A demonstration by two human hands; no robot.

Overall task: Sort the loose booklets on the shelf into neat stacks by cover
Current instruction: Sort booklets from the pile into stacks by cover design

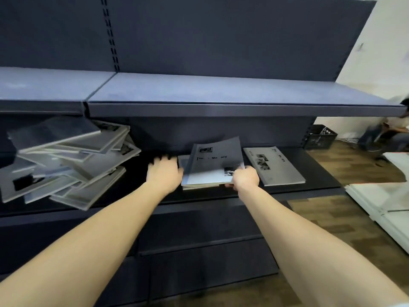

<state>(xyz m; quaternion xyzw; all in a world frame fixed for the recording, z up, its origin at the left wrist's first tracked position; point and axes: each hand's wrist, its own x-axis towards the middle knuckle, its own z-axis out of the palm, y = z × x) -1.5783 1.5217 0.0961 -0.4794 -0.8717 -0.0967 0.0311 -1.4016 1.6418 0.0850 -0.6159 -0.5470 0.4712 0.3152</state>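
A grey booklet (212, 165) with black lettering and small photos lies tilted on a low stack in the middle of the dark shelf (141, 173). My right hand (244, 178) grips its near right corner. Just left of that stack, my left hand (164, 172) rests palm-down on the shelf, fingers spread, holding nothing. A second flat stack (274, 166) with a different cover lies to the right. A messy heap of loose booklets (66, 160) fills the shelf's left part.
An upper shelf (221, 96) overhangs the work area. Lower shelves (199, 240) jut out below my arms. A black crate (319, 137) and a seated person (396, 129) are at the far right, and white panels (380, 202) lie on the wooden floor.
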